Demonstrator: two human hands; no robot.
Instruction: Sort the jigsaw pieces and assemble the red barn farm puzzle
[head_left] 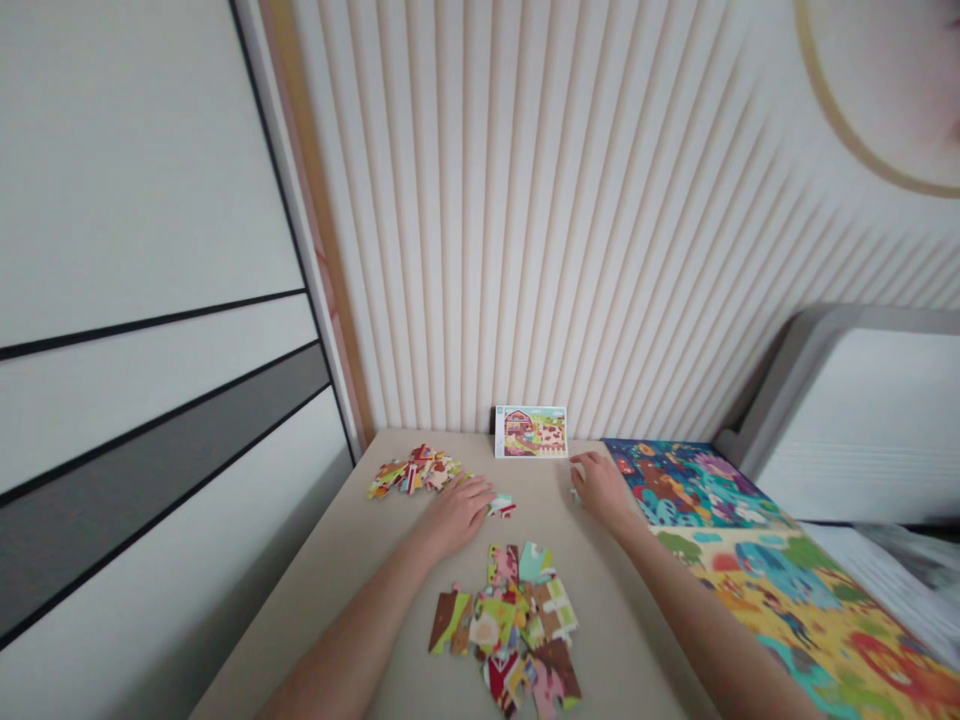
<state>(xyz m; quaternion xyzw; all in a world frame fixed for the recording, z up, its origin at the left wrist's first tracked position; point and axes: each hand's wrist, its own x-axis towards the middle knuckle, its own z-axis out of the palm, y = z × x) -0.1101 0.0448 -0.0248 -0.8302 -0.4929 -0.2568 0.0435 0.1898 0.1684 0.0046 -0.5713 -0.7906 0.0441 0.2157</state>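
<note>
On the table (360,570), two heaps of puzzle pieces are lying. The far heap (414,472) is sitting at the left, probably sorted apart. The person's left hand (459,512) is lying flat and open beside it, fingertips touching one loose piece (504,506). The near heap (514,630) is overlapping too much to count. One picture card (531,431) is leaning upright against the wall, facing the person, likely for easy viewing. The right hand (602,487) is resting curled below it; whether it is gripping anything cannot be told. One finished puzzle (750,560) is lying flat at the right.
</note>
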